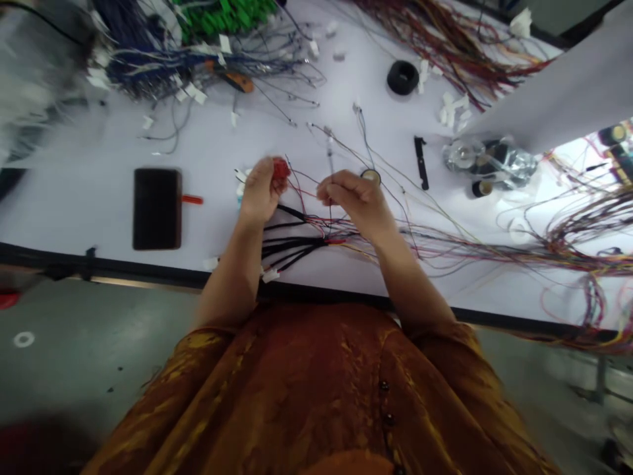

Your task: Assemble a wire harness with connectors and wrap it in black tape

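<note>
Here we had the left hand [262, 190] up over the bench, thumb and fingers pinched on a small red wire tuft [281, 169], while the right hand [356, 204] curled its fingers closed among thin coloured wires, though exactly what it gripped was hidden. Right below them lay the black-sleeved wire bundle [297, 241], its thin leads fanning up into both hands.

Beyond that bundle and to the right sat a clear plastic bag [489, 161], with dark rolls inside, too blurred to call exactly. Straight ahead of the bundle, a black tape roll [403, 77] stood on the white-topped workbench [89, 198]. To the bundle's left lay a dark rectangular tablet [157, 208] with a red handle [192, 199] poking out from under it. Farther ahead, a heap of blue wires [148, 59] ran up to green connectors [217, 16], and a sprawl of multicoloured wires [583, 244] spread away on the right. Below the bundle, past the bench's black edge [148, 274], came the person's orange-brown shirt [297, 389] and a grey floor [74, 369].
</note>
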`<state>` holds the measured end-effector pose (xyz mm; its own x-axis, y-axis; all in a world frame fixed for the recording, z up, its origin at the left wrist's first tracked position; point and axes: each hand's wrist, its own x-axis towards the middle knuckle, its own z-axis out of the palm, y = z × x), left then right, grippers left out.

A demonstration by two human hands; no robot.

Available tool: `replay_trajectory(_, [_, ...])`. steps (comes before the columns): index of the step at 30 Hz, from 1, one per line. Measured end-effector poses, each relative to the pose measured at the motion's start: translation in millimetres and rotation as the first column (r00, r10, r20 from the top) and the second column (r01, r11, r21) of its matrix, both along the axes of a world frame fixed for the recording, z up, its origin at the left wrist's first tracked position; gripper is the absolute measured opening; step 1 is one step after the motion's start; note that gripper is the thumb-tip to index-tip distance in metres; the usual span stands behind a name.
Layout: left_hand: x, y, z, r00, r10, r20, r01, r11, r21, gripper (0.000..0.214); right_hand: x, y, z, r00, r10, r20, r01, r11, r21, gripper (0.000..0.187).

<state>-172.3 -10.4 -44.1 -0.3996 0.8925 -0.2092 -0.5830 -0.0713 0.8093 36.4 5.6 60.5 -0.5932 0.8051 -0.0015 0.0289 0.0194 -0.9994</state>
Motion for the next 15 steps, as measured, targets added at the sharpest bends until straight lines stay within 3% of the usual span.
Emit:
replay_trajectory(2, [2, -1, 5.1, 1.000, -0.001, 0.014, 0.002, 1.000, -0.016, 0.031, -27, 1, -4.8, 0.997, 0.041, -0.058, -0.046, 0.996, -0.082, 0.021])
replay_trajectory(4, [3, -2, 9.4, 0.999, -0.006, 0.033, 0.007, 0.999, -0.036, 0.035, -45, 1, -11.9, 0.998, 0.028, -0.052, -0.033, 0.996, -0.083, 0.020])
replay_trajectory(7, [4, -3, 12.4, 0.997, 0.027, 0.076, -0.023, 0.998, -0.058, 0.030, -55, 0, -26.1, 0.994, -0.078, 0.073, 0.067, 0.987, 0.144, 0.011])
replay_trajectory(10, [2, -4, 11.8, 0.992, 0.031, 0.120, -0.024, 0.998, -0.061, 0.024, -54, 2, -39.4, 0.961, -0.180, 0.211, 0.096, 0.929, 0.358, 0.013])
replay_trajectory(15, [0, -5, 10.1, 0.990, -0.020, 0.137, 0.025, 0.999, -0.036, 0.025, -53, 7, -50.4, 0.937, -0.253, 0.240, 0.138, 0.902, 0.410, 0.017])
